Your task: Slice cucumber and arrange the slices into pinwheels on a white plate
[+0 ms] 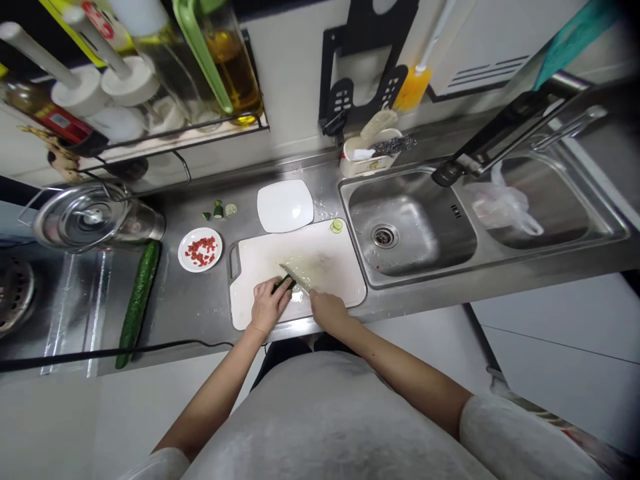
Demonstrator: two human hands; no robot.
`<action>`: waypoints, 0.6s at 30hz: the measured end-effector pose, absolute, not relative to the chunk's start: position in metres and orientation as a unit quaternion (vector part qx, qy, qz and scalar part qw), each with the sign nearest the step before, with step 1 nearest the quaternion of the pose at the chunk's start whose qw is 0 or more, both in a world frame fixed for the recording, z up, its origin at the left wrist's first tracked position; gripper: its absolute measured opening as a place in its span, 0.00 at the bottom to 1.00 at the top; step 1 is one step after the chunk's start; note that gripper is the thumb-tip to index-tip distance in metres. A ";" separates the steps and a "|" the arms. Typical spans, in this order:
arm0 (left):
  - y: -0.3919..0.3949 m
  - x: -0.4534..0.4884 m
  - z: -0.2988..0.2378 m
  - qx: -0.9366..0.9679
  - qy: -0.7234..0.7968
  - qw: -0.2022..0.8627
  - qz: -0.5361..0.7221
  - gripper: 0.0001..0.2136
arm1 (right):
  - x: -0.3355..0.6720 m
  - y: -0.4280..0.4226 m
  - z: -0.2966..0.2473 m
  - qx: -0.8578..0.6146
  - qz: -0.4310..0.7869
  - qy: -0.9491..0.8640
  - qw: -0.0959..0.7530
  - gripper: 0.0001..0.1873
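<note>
On the white cutting board (260,257) my left hand (269,303) is closed over a dark green piece of cucumber (284,283), its fingers pressing it down. My right hand (327,310) grips the handle of a knife (296,277), whose blade reaches up and left to the cucumber's right end. Wet traces lie on the board around the blade. A couple of cucumber slices (337,226) rest at the board's far right corner. Just behind the board sits a white square plate (285,205) with nothing on it.
A small dish (200,250) with chopped red bits stands left of the board. Cucumber ends (219,210) lie behind it. A whole cucumber (137,303) lies further left, beside a steel pot (93,217). The double sink (410,227) is at right. A black cord (175,345) runs along the front edge.
</note>
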State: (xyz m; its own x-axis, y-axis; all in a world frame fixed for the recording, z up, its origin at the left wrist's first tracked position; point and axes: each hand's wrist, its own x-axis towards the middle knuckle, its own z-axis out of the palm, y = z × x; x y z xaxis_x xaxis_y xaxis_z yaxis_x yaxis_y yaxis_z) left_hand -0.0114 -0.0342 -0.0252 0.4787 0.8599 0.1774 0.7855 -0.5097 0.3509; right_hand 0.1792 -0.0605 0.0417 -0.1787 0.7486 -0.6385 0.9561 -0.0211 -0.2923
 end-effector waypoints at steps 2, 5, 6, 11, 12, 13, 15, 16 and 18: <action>-0.035 -0.010 -0.023 0.849 0.489 0.109 0.166 0.16 | 0.180 -0.061 0.044 0.628 -0.338 0.685 0.147 0.18; -0.036 -0.007 -0.019 0.843 0.500 0.111 0.161 0.17 | 0.186 -0.062 0.049 0.636 -0.310 0.692 0.145 0.17; -0.036 -0.007 -0.017 0.841 0.503 0.119 0.161 0.17 | 0.190 -0.062 0.051 0.640 -0.297 0.693 0.147 0.17; -0.037 -0.009 -0.011 0.802 0.535 0.170 0.206 0.22 | 0.212 -0.065 0.053 0.679 -0.191 0.700 0.107 0.19; -0.036 -0.009 -0.009 0.785 0.550 0.176 0.225 0.22 | 0.216 -0.066 0.052 0.688 -0.168 0.700 0.091 0.20; -0.035 -0.008 -0.006 0.764 0.568 0.182 0.247 0.22 | 0.220 -0.067 0.050 0.695 -0.146 0.700 0.075 0.20; -0.031 -0.005 0.002 0.719 0.599 0.194 0.294 0.21 | 0.228 -0.070 0.046 0.706 -0.107 0.699 0.044 0.20; -0.028 -0.003 0.006 0.704 0.607 0.200 0.309 0.20 | 0.231 -0.071 0.044 0.708 -0.088 0.700 0.028 0.20; -0.022 0.003 0.018 0.705 0.604 0.217 0.302 0.18 | 0.235 -0.074 0.041 0.704 -0.055 0.708 -0.002 0.20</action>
